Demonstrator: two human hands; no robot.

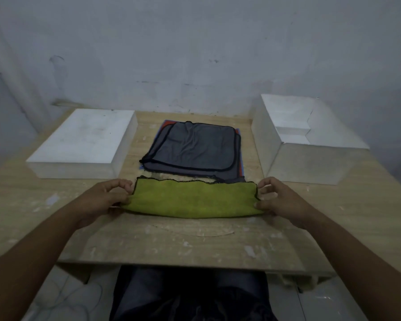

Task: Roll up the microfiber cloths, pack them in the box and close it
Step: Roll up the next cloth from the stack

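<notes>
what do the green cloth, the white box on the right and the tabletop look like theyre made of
Green cloth: soft matte microfiber-like fabric, fuzzy nap, dark stitched edge.
White box: probably cardboard or thin board, matte, creased flaps; hard to be sure.
Tabletop: light wood or wood-look laminate, grain visible, with pale scuffs.

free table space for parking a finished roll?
Bare table nearest the person, before the green cloth. Narrower strips between the cloth stack and the lid, and the open box. Crowded mid-table: both hands at the cloth's ends.
</notes>
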